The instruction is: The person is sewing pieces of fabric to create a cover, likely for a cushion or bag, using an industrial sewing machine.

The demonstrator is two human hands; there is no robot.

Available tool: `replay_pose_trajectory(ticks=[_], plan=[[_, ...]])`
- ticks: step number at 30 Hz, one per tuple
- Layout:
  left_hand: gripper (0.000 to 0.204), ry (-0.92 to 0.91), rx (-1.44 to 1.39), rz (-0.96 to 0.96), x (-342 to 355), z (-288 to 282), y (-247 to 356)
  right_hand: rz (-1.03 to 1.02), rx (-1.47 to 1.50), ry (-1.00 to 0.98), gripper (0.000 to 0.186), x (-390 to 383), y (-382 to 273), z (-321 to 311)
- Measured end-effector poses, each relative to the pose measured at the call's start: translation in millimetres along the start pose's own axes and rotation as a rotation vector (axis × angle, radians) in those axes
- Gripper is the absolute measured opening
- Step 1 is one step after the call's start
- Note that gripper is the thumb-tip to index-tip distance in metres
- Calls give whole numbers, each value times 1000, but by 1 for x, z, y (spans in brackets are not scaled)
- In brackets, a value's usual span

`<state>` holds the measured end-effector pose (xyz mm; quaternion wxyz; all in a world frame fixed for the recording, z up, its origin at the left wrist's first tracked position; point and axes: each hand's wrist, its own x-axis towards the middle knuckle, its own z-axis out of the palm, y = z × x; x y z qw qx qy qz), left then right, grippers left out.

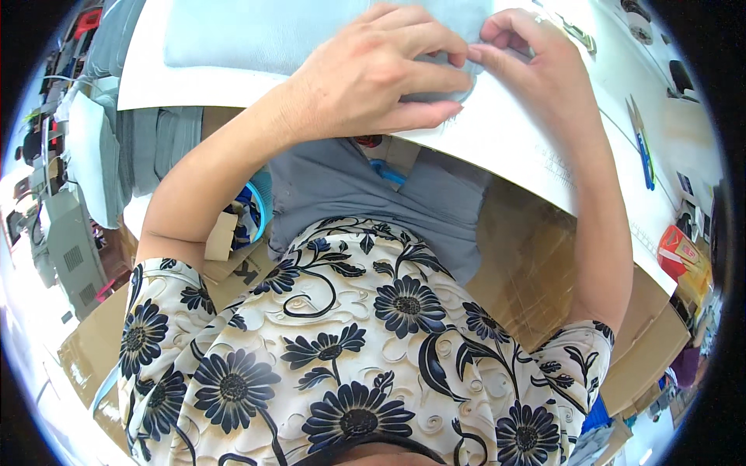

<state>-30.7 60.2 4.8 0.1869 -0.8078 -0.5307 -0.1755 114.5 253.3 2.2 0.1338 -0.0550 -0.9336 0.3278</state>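
Note:
A pale grey-blue piece of fabric (pixel 241 35) lies on the white tabletop (pixel 544 147) in front of me. My left hand (pixel 381 70) rests on its right part, palm down, with thumb and fingers apart. At the right edge of the cloth, my right hand (pixel 536 62) has its fingers curled and its thumb bent in, pinching the border close to the left fingertips. The exact spot between the right thumb and fingers is partly hidden.
Scissors (pixel 643 147) with blue and green handles lie on the table at right. Stacked grey-blue fabric (pixel 97 155) hangs at left. Below are a blue basket (pixel 264 206) and flattened cardboard (pixel 521 256). A red and yellow packet (pixel 684 256) sits at the far right.

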Motion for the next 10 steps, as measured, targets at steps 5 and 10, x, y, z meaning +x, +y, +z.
replay_pose_trajectory(ticks=[5, 10], plan=[[24, -74, -287, -231, -1, -6, 10, 2, 106, 18, 27, 2, 5, 10], [26, -79, -339, -194, -9, -7, 2, -19, 6, -9, 29, 9, 4, 12]])
